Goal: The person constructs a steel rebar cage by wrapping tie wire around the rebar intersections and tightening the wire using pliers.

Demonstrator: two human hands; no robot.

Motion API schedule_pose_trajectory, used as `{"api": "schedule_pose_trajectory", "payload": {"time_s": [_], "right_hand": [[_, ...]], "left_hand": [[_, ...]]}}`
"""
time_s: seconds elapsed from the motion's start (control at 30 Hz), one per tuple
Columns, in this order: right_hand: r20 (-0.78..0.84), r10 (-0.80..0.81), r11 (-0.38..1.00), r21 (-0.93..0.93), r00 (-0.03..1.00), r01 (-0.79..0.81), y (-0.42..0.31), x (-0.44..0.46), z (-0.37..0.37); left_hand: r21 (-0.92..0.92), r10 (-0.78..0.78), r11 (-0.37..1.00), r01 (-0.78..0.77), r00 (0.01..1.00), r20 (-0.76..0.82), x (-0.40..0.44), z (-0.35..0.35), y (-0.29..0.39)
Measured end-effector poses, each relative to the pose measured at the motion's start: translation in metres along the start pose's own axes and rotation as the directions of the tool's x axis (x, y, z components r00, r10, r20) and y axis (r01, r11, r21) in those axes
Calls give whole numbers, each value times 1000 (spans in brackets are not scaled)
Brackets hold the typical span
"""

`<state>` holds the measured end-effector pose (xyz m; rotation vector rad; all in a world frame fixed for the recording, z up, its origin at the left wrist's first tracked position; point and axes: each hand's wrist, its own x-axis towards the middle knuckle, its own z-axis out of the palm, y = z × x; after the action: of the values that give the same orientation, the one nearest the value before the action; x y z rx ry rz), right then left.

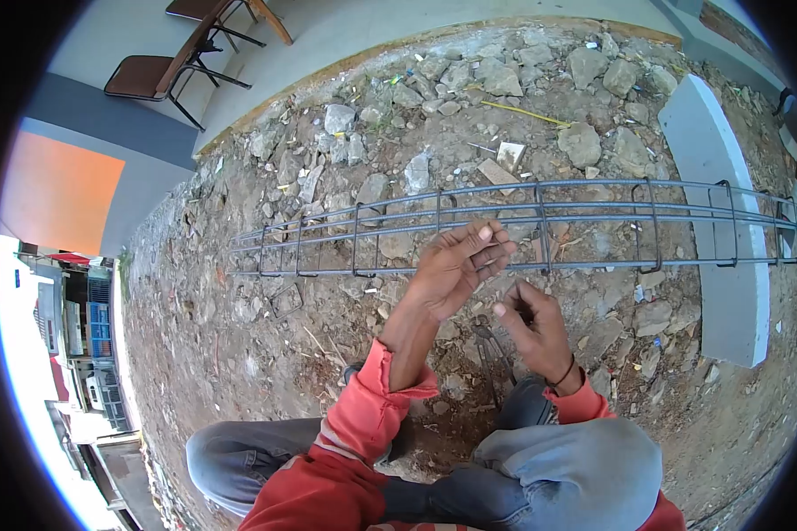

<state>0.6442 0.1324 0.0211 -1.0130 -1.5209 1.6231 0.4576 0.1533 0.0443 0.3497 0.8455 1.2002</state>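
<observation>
A long rebar cage (398,268) of steel bars with square stirrups lies across the view in front of me. My left hand (459,265) is over the cage's near bar, palm turned up, thumb and fingers drawn together; anything between them is too small to make out. Just nearer to me, my right hand (538,329) has its fingers curled in toward the thumb, apart from the bars. What it may hold is hidden. On the ground between my feet, beside the right hand, lies a pair of dark pincers (493,354).
A pale grey board (726,301) lies under the cage's right part. One loose stirrup (285,301) rests on the soil at left. Rubble stones (500,78) cover the ground toward a raised floor edge (363,60). Brown chairs (142,78) stand on that floor.
</observation>
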Motion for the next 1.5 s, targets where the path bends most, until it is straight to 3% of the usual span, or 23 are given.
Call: {"api": "schedule_pose_trajectory", "payload": {"time_s": [0.13,0.2,0.23,0.27,0.3,0.33,0.4,0.43,0.47,0.5,0.53,0.6,0.63,0.67,0.7,0.87,0.97,1.2,1.3,1.37,1.4,1.47,1.5], "right_hand": [[-96,-123,988,77,988,131,14,-19,-5],[-91,-74,989,121,993,85,-15,-31,-7],[-96,-56,989,129,994,68,-21,-35,-8],[-100,20,1000,7,995,-20,-21,-42,-11],[-117,98,987,-113,988,-111,-22,-48,-14],[-143,102,984,-129,984,-121,-18,-50,-17],[-381,82,983,-123,921,-138,2,-51,-20],[-431,-60,974,-224,900,-42,9,-51,-23],[-459,-61,970,-237,886,-56,11,-51,-22],[-536,24,985,-130,844,-111,12,-52,-20],[-597,112,988,-20,794,-154,11,-53,-19],[-645,138,983,-7,752,-186,8,-49,-16],[-680,5,980,-143,734,-139,8,-43,-16],[-689,-129,955,-280,714,-97,8,-36,-16],[-685,-128,949,-294,717,-112,8,-28,-16],[-554,-203,896,-437,808,-75,22,6,-23],[-553,-196,917,-397,810,-49,25,11,-23],[-605,-276,899,-437,747,-22,27,13,-18],[-592,-295,878,-478,750,-31,24,11,-18],[-549,-313,885,-464,775,29,23,9,-20],[-569,-318,884,-468,758,19,21,6,-26],[-752,-301,922,-386,587,-21,15,0,-40],[-807,-290,908,-401,515,-118,12,-3,-58]], "left_hand": [[12,1,1000,-1,1000,-10,14,17,-21],[131,-42,991,17,982,186,23,25,-24],[171,-101,983,67,975,197,26,31,-23],[161,-113,984,79,970,217,30,31,-23],[393,-57,919,-41,970,235,36,30,-22],[592,0,788,-167,962,272,43,30,-19],[827,375,444,-344,910,177,59,29,-8],[887,549,269,-376,816,180,67,29,-2],[897,633,113,-428,726,267,83,23,2],[889,696,-44,-455,624,354,99,18,4],[880,687,-23,-474,633,358,108,18,9],[917,464,155,-367,847,260,125,20,15],[910,461,176,-376,848,261,134,18,14],[910,438,111,-400,841,316,141,15,12],[907,413,46,-419,835,365,145,11,8],[932,399,25,-361,859,321,148,12,6],[890,372,169,-423,864,340,150,15,9],[898,350,101,-427,861,370,148,31,10],[840,351,93,-534,808,474,158,25,5],[867,338,111,-485,839,426,155,23,5],[857,322,110,-504,833,449,153,23,6],[889,310,92,-449,861,403,152,23,6],[880,295,95,-465,857,422,152,24,6]]}}
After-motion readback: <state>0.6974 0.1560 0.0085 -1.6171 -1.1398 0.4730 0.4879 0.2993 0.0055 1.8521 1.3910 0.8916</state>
